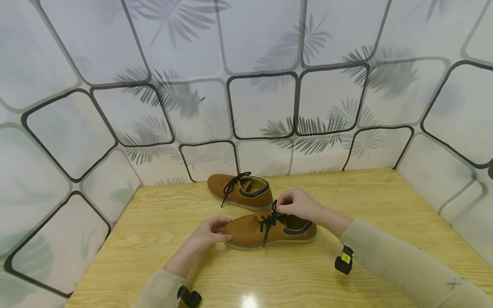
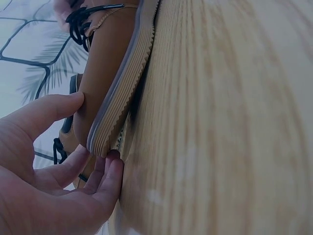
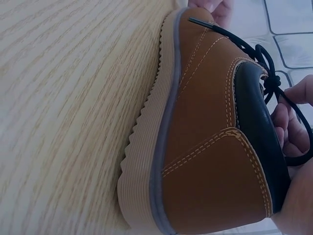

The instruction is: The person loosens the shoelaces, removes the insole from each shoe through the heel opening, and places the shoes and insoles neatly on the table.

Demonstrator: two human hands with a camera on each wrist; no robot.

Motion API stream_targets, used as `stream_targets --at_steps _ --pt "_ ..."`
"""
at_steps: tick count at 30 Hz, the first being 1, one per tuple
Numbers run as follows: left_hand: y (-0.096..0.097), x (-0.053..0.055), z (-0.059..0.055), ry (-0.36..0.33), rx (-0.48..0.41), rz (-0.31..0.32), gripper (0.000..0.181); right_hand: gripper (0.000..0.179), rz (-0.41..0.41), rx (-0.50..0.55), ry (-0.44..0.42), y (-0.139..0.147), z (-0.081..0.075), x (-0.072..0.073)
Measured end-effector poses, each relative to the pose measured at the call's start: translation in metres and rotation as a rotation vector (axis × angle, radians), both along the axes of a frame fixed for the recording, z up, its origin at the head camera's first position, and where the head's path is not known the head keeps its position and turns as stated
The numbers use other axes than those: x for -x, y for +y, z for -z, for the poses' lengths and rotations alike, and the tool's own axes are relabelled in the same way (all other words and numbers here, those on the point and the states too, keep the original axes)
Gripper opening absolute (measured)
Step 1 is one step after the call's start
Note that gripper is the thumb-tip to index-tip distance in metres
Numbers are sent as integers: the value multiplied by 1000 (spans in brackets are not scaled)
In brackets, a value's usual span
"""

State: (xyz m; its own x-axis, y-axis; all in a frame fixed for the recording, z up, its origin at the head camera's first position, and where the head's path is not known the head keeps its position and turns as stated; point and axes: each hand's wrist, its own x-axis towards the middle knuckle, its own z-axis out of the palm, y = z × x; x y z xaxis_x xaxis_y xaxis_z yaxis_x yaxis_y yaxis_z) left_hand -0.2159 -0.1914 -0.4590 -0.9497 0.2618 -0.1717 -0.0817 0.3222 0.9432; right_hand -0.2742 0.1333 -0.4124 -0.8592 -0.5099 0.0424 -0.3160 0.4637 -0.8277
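A wood-grained tabletop (image 1: pixel 154 244) spread out beneath the work. Nearest, two pale sleeves (image 1: pixel 389 248) reached in, a small black device (image 1: pixel 344 263) at each wrist. The left hand (image 1: pixel 209 233) had its grip around the toe of the near shoe (image 1: pixel 244 231), thumb and fingers on opposite sides. That brown shoe sat upright on the tabletop, toe to the left. Above its opening, the right hand's (image 1: pixel 298 204) grip pinched the black lace (image 1: pixel 271 219) close to the knot, where loops and a loose end showed. The step in hand looked to be work on this bow, though whether tying or undoing, I could not tell. The next move seemed to call for a steady toe and a controlled pull on the lace. Just behind stood the far shoe (image 1: pixel 235 196), its lace in a bow; beyond rose a leaf-patterned backdrop (image 1: pixel 262 111).
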Motion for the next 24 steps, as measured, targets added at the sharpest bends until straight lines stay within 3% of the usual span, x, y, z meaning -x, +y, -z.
stream_targets --at_steps 13,24 --pt "-1 2 2 12 -6 3 54 12 104 120 -131 2 -2 -1" --pt "0 1 3 0 -11 -3 55 14 -31 90 -129 3 -5 2"
